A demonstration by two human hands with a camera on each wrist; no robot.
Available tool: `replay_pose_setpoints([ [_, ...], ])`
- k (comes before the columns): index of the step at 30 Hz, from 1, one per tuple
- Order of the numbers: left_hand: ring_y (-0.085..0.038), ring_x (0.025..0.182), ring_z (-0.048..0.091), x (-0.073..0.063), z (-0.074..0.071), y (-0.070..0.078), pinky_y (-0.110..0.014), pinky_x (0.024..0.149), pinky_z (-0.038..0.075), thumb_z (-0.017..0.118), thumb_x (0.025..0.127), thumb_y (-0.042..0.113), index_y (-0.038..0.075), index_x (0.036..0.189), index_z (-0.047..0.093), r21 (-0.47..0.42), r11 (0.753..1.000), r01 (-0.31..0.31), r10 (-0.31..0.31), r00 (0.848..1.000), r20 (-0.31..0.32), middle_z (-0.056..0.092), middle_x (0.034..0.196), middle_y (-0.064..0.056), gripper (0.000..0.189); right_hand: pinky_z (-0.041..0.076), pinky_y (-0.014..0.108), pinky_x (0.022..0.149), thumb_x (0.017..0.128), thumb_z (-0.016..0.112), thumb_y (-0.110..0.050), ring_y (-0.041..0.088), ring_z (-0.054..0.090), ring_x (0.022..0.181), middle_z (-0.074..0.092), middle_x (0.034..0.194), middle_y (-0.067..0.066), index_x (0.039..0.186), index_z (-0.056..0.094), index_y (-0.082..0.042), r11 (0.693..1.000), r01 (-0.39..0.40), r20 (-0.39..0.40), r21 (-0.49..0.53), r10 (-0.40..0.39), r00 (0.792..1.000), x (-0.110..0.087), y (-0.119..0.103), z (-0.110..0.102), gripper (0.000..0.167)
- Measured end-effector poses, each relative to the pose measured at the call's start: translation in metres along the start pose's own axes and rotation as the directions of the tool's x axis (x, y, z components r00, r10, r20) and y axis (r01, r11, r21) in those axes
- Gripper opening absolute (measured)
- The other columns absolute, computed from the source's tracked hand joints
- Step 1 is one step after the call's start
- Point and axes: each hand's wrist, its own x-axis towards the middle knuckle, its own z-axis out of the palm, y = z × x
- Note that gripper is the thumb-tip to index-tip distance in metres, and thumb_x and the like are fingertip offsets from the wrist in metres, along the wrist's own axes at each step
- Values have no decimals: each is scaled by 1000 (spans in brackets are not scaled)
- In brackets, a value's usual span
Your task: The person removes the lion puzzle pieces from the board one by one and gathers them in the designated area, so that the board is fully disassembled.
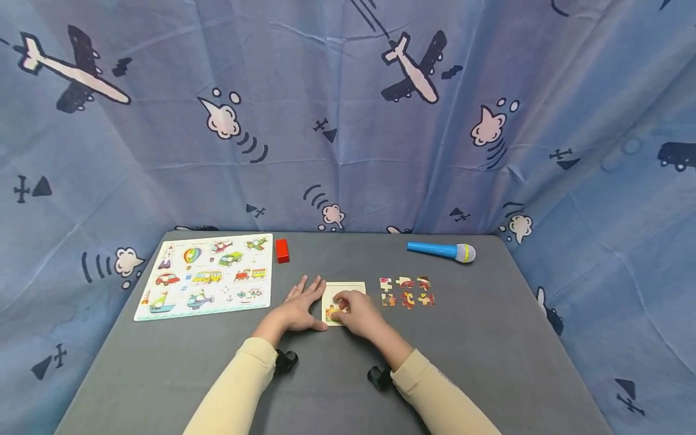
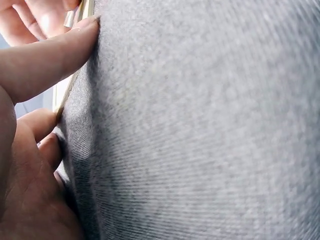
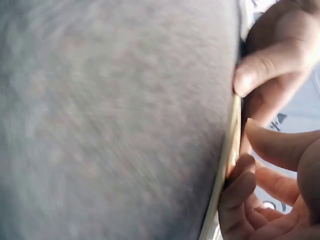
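My left hand (image 1: 298, 309) rests on the table with its fingers spread, and its thumb touches the lower left of a small pale wooden puzzle tray (image 1: 348, 286). Over the tray, my right hand (image 1: 360, 314) has its fingers curled, with thumb and index at a puzzle piece (image 2: 69, 19) that is mostly hidden. Colourful pieces (image 1: 330, 312) lie in the tray's lower left part. To the right of the tray, several loose jigsaw pieces (image 1: 404, 282) lie in two rows. In the right wrist view, the left thumb (image 3: 246, 82) presses against the tray's edge.
A picture board (image 1: 217, 296) with printed vehicles lies at the left. Beside its upper right corner sits a red block (image 1: 282, 251). A blue toy microphone (image 1: 435, 248) lies at the back right. The grey table (image 1: 478, 362) ends at a blue curtain behind.
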Motion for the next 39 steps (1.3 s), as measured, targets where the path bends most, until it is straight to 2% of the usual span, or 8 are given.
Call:
replay_pose_setpoints([
  [3, -31, 158, -6, 0, 0, 0, -52, 127, 4, 84, 81, 37, 16, 162, 23, -5, 1000, -2, 2, 1000, -1, 12, 171, -2, 104, 45, 30, 68, 85, 81, -17, 13, 52, 76, 61, 90, 3, 108, 73, -9, 998, 31, -4, -52, -31, 1000, 1, -1, 5, 26],
  [8, -31, 158, -6, -1, -1, 1, -53, 127, 4, 84, 80, 37, 16, 162, 24, -14, 1000, 0, 0, 1000, -8, 12, 171, -2, 104, 43, 30, 69, 83, 83, -13, 14, 50, 76, 58, 88, 4, 98, 71, -10, 999, 30, -27, -38, -31, 999, 2, -3, 8, 19],
  [14, -31, 158, -6, -2, -2, 2, -52, 127, 4, 84, 81, 37, 16, 162, 23, -12, 1000, 3, -3, 1000, -3, 12, 171, -2, 104, 43, 32, 71, 80, 85, -11, 14, 49, 77, 56, 90, 4, 94, 67, -12, 1000, 8, -43, 11, -8, 999, 3, -2, 9, 22],
  [22, -31, 158, -6, -1, -1, 2, -52, 127, 4, 85, 80, 38, 16, 162, 24, -17, 1000, -1, 1, 1000, -3, 12, 171, -2, 105, 44, 27, 63, 80, 84, -8, 10, 53, 68, 63, 80, -1, 94, 64, -14, 993, -9, -27, 114, 12, 1000, 3, 0, 7, 25],
  [30, -29, 158, -8, -1, -1, 2, -53, 127, 3, 84, 80, 38, 18, 163, 22, -19, 1000, 12, -12, 1000, 6, 10, 171, -1, 105, 46, 23, 56, 87, 80, -21, 7, 55, 62, 69, 79, -3, 85, 74, -13, 979, 65, 11, 195, -68, 998, -2, 0, -7, 10],
  [34, -29, 158, -9, -1, -1, 2, -53, 127, 3, 84, 81, 39, 19, 163, 21, -27, 999, 19, -18, 1000, 11, 9, 171, 1, 105, 45, 23, 54, 87, 80, -23, 9, 55, 63, 69, 80, -2, 90, 74, -11, 967, 24, 5, 254, -27, 1000, -7, 2, -20, 14],
  [39, -29, 158, -9, -1, -1, 3, -54, 127, 3, 83, 81, 39, 20, 163, 21, -25, 999, 29, -28, 999, 15, 9, 171, 2, 104, 43, 24, 54, 84, 83, -23, 13, 58, 64, 70, 74, -3, 96, 74, -11, 951, -73, -35, 299, 87, 996, -17, 11, -34, 19],
])
